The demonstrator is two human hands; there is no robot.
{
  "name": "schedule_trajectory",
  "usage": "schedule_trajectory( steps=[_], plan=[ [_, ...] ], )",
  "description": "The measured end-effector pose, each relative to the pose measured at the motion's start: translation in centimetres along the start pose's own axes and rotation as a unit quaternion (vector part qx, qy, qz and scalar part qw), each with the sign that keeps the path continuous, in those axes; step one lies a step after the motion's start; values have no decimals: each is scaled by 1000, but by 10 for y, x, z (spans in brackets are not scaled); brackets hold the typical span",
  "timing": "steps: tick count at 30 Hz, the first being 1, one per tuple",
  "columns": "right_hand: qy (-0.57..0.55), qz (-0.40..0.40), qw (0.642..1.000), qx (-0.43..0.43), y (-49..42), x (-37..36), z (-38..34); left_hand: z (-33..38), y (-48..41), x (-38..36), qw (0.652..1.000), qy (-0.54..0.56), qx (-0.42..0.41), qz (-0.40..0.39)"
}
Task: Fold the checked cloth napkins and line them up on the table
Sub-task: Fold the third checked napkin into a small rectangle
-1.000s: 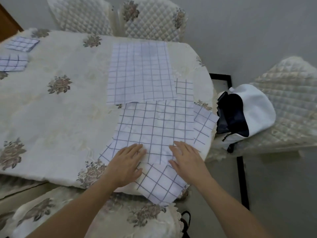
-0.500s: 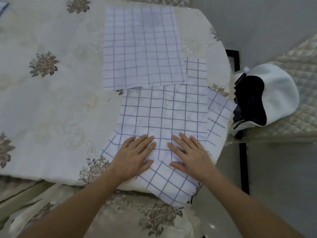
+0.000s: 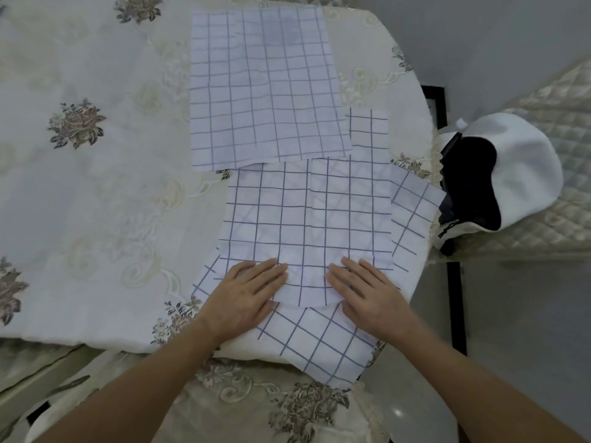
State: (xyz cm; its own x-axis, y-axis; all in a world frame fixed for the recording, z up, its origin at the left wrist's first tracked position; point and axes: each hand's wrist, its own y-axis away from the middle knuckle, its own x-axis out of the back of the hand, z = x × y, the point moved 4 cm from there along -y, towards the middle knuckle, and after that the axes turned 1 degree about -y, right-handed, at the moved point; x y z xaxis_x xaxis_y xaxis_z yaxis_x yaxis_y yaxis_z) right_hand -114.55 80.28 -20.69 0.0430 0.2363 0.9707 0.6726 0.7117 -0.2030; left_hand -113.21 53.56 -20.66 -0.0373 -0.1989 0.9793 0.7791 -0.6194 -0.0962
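The top napkin (image 3: 307,225) lies flat and unfolded at the near right corner of the table (image 3: 96,199), its near edge close to the table edge. Over the last second this napkin has not shifted, lifted or creased. The left hand (image 3: 246,292) and right hand (image 3: 364,295) have stayed palm down on its near edge, fingers straight and close together, gripping nothing. Only the spacing between the hands has varied slightly, and the view has moved in closer. Judgement: the current step is smoothing and squaring the cloth, and the first fold has not begun, so this napkin counts as not yet done. Under the top napkin an angled napkin (image 3: 319,343) lies skewed; one corner overhangs the table edge at 6 o'clock and another part shows at 3 o'clock. This layer may drag along when the top napkin is lifted, so the lift should take the upper sheet only. At 12 o'clock a far napkin (image 3: 265,87) lies flat and open, its near edge touching or slightly overlapping the top napkin. A narrow strip (image 3: 367,132) of checked cloth shows at 1 o'clock; which napkin it belongs to cannot be determined. All rest on a floral embroidered tablecloth (image 3: 76,123). At 3 o'clock, off the table, a white and dark bag (image 3: 511,174) sits on a quilted chair (image 3: 563,100).
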Motion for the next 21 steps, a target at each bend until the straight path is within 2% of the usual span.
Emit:
schedule_trajectory(
  steps=[4, 10, 17, 21],
  plan=[
    [-17, -52, 998, -20, 3, -1, 2, -3, -3, 3, 999, 34, 0, 4],
    [-51, -32, 997, -57, 15, 6, -5, -10, 12, 8, 998, 54, 27, 26],
    [-108, 1, 993, -55, 45, 21, -18, 22, 36, 25, 992, 105, 67, -6],
    [-140, -20, 988, -63, 67, 38, -29, 43, 51, 37, 984, 131, 96, -77]
  ],
)
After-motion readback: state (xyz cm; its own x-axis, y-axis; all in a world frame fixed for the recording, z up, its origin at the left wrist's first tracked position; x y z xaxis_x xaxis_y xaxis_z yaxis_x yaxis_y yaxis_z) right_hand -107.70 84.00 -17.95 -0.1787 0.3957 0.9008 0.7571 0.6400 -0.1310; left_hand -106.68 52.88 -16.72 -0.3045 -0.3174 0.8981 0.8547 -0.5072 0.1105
